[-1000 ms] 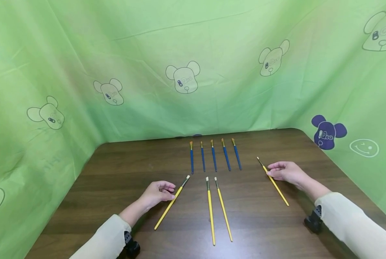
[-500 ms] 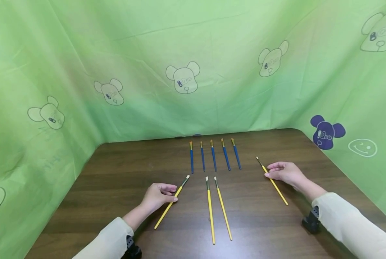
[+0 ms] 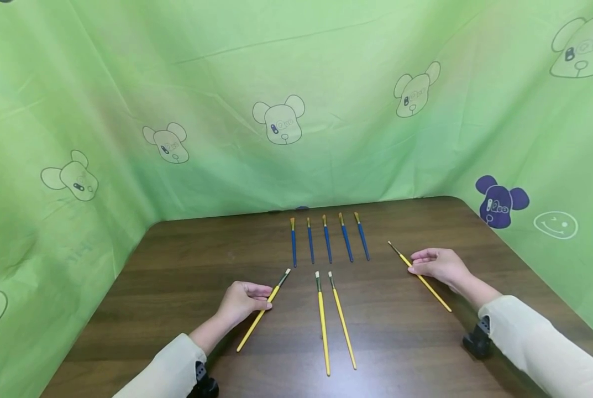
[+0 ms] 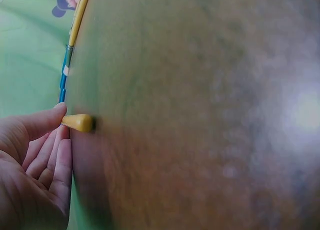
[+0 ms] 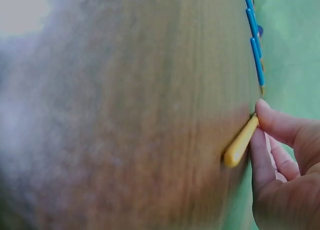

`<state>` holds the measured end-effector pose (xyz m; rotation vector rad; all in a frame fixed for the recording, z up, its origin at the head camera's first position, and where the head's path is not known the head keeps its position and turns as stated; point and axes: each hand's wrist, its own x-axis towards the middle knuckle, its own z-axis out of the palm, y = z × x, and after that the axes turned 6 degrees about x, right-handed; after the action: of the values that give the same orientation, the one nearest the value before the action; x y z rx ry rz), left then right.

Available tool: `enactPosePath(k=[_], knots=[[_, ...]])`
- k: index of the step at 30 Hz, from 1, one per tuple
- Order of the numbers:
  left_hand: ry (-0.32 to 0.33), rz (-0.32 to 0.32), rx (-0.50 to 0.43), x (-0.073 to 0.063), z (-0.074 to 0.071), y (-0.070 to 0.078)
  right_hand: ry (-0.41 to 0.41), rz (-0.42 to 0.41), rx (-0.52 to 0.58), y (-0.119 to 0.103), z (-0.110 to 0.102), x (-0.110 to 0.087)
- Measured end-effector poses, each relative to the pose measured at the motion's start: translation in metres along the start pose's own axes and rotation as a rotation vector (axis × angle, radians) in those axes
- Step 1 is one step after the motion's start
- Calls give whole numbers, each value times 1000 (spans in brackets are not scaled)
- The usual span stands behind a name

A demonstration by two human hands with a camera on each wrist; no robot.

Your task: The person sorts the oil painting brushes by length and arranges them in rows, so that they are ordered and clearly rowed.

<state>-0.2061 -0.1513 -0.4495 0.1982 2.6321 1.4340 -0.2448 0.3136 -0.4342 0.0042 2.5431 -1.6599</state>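
Note:
My left hand [image 3: 242, 303] pinches a yellow-handled paintbrush [image 3: 251, 330] between thumb and fingers; its pale bristles point away and to the right. At the right, my right hand [image 3: 439, 267] pinches another yellow paintbrush [image 3: 435, 294], its tip pointing away and to the left. Each wrist view shows a rounded yellow handle end [image 4: 82, 123] jutting out from the thumb and fingertips, close over the tabletop. Between the hands lie two more yellow paintbrushes [image 3: 324, 337], side by side with pale bristles at the far end.
Several blue-handled paintbrushes [image 3: 328, 243] lie in a row near the back of the brown wooden table [image 3: 201, 249], tan bristles facing away. A green curtain [image 3: 216, 72] printed with bear heads hangs behind the table and along both sides.
The right-hand paintbrush has turned, its tip swinging left and its handle end swinging right. My left hand has shifted slightly to the right along its brush, which lies almost as before.

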Motion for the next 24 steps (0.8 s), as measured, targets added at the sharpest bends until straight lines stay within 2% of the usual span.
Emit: enactPosePath(k=[4, 14, 24], knots=[[-3, 9, -12, 0, 0, -1, 1, 21, 8, -1, 0, 1], [22, 27, 33, 1, -2, -1, -17, 49, 72, 0, -2, 3], [45, -1, -34, 1, 0, 0, -32, 57, 115, 0, -3, 4]])
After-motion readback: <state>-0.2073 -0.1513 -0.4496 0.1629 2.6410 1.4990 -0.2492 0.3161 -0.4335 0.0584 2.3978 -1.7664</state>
